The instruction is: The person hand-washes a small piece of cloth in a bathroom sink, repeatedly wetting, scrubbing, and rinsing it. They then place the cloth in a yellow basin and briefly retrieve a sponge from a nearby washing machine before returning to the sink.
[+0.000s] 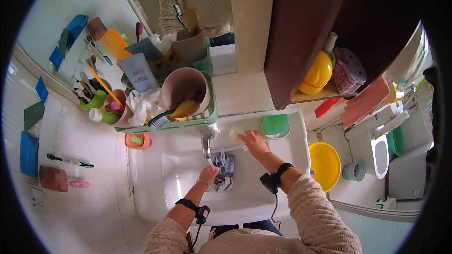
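Observation:
Water runs from the chrome faucet (207, 146) over the white washbasin (254, 197). My left hand (209, 175) is under the stream, beside a wet grey cloth (224, 169) in the basin; its fingers look curled, but whether they grip anything is hidden. Up on the basin's back ledge, my right hand (255, 142) reaches with spread fingers towards a pale yellowish, blurred thing (236, 136). A green sponge or soap block (275, 125) rests on a round dish to the right of that hand.
A green tray (214, 107) with cups, combs, brushes and crumpled tissue stands behind the faucet. An orange soap dish (137, 141) lies at the ledge's left. Right of the basin is a yellow basin (325, 167). A dark red cabinet (303, 24) overhangs the back right.

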